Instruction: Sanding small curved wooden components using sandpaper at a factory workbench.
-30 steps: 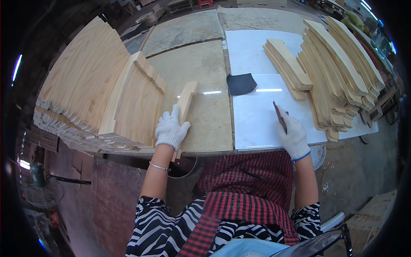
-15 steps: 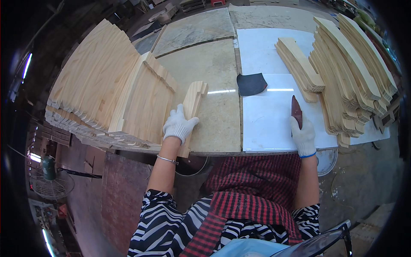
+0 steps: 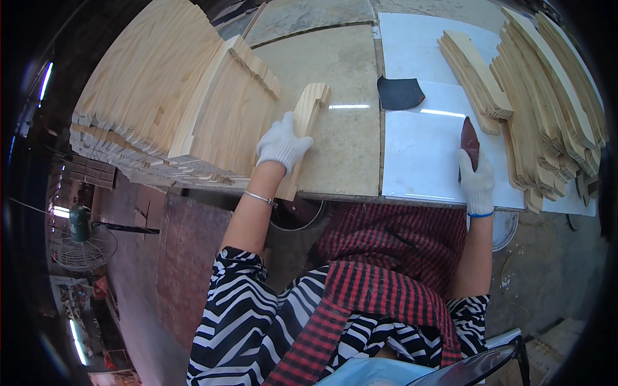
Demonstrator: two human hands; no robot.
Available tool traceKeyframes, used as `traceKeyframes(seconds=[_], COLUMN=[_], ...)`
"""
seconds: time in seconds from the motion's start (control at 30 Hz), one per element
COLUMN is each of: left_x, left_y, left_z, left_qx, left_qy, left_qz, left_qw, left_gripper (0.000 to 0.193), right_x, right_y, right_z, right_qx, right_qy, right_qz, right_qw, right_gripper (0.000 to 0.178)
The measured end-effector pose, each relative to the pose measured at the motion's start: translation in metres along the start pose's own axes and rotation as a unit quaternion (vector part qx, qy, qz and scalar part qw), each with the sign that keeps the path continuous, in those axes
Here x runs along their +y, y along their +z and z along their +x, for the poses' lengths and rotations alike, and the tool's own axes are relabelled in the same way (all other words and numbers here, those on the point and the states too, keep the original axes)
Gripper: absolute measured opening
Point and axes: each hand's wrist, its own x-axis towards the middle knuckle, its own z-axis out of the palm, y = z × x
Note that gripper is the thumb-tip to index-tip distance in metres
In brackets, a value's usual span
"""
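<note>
My left hand [image 3: 284, 145], in a white knit glove, grips a pale wooden piece [image 3: 310, 109] with a notched far end. That piece lies lengthwise on the table and its near end juts over the front edge. Thumb and fingers lie across it, partly hiding its middle. Farther right, my right hand [image 3: 477, 183], also gloved, is closed round a reddish-brown piece of sandpaper [image 3: 470, 138], whose pointed end sticks up past the fingers. This hand is above a white sheet [image 3: 421, 167], apart from the wood.
A tall stack of wooden pieces [image 3: 148, 83] stands close by on the left. Curved wooden pieces [image 3: 537, 96] are piled at the right, beside a smaller stack [image 3: 476, 74]. A dark scrap of sheet [image 3: 400, 94] lies on the white surface. A caged fan [image 3: 84, 241] stands at lower left.
The whole view has shifted, so the table and both hands appear higher and slightly farther right. Each hand keeps the same hold, with little visible movement relative to the table.
</note>
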Motion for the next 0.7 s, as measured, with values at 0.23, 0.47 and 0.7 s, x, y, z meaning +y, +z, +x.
traceKeyframes(seconds=[0.23,0.47,0.7], left_x=[0.008,0.006,0.018], left_y=[0.000,-0.036,-0.170], left_z=[0.004,-0.026,-0.073], left_qx=[-0.053,0.022,0.182], left_qy=[-0.025,0.025,0.085], left_qz=[0.004,-0.042,-0.024], left_qw=[0.998,0.999,0.979], left_gripper=[0.094,0.098,0.087], right_x=[-0.004,0.005,0.009], right_y=[0.000,0.007,0.003], right_z=[-0.001,0.003,-0.001], right_qx=[0.000,0.034,0.022], right_qy=[0.035,-0.068,-0.016], right_qz=[0.018,0.014,-0.006], right_qw=[0.999,0.997,1.000], right_gripper=[0.033,0.041,0.041])
